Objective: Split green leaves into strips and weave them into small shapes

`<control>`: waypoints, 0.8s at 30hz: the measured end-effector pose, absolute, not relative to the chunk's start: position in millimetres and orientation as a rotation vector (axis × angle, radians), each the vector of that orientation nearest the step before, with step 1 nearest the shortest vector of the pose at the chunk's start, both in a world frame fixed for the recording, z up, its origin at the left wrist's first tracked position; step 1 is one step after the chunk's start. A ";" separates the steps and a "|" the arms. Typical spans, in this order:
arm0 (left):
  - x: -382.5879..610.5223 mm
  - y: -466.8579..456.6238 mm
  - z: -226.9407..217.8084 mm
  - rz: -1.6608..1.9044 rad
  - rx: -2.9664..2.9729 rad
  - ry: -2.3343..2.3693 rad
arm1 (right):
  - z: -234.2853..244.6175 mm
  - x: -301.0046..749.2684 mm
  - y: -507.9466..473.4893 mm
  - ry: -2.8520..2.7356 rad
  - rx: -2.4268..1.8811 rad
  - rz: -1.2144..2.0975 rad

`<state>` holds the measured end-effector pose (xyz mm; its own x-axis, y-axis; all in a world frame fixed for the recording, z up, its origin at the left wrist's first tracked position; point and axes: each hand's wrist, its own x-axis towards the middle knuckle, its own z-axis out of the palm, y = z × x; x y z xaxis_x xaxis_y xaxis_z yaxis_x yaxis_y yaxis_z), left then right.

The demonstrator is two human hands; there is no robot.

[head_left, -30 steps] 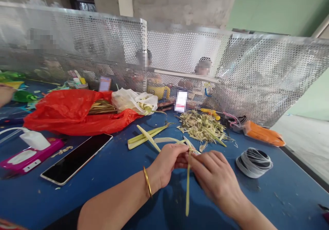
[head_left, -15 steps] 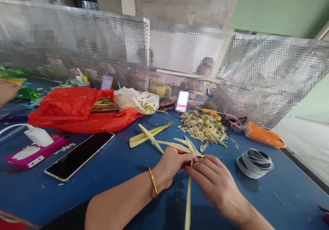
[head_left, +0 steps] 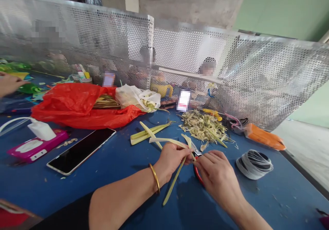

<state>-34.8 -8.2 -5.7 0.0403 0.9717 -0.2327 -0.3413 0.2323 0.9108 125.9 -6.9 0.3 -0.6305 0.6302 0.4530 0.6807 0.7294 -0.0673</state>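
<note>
1. Left hand (head_left: 172, 159), wearing a thin gold-coloured bangle (head_left: 155, 179): fingers closed in a pinch on the pale yellow-green leaf strips (head_left: 174, 183), which cross at the fingertips; one length runs left, one points far, one slants down towards the near side.
2. Right hand (head_left: 218, 171): fingers curled, tips just beside the strips' crossing; cannot tell whether it grips anything.
3. Metal scissors with red handles (head_left: 197, 151): partly hidden beneath the right hand, blades pointing far.
4. Flat pale-green leaf pieces (head_left: 144, 137): crossed on the blue tabletop (head_left: 108, 168), left of the scissors.
5. Heap of shredded, pale dry leaf trimmings (head_left: 205, 127): far side of the hands.
6. White thread wound on a dark core (head_left: 254, 164): right of the right hand.
7. Orange plastic-wrapped packet (head_left: 264, 136): far right.
8. Crumpled red plastic bag (head_left: 64, 103): far left, beyond a black-screened phone (head_left: 82, 151).
9. Magenta power strip (head_left: 38, 146): left of the phone.
</note>
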 end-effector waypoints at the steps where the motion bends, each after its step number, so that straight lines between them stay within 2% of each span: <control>1: -35.3 -7.8 -6.2 1.157 0.774 1.056 | 1.2 125.9 -7.5 -2.487 -1.018 -0.048; 8: -39.0 -9.6 -2.9 1.000 0.752 0.988 | 1.0 133.2 4.3 -2.147 -1.332 0.582; 11: -38.1 -10.2 -2.4 1.009 0.810 1.007 | -3.9 131.4 5.2 -2.052 -1.347 0.740; 18: -38.6 -8.8 -2.2 1.029 0.999 0.919 | -5.3 137.1 8.4 -1.940 -1.191 0.649; 24: -47.5 -1.5 -3.2 1.007 0.687 0.752 | -2.6 140.8 11.8 -2.000 -1.058 0.502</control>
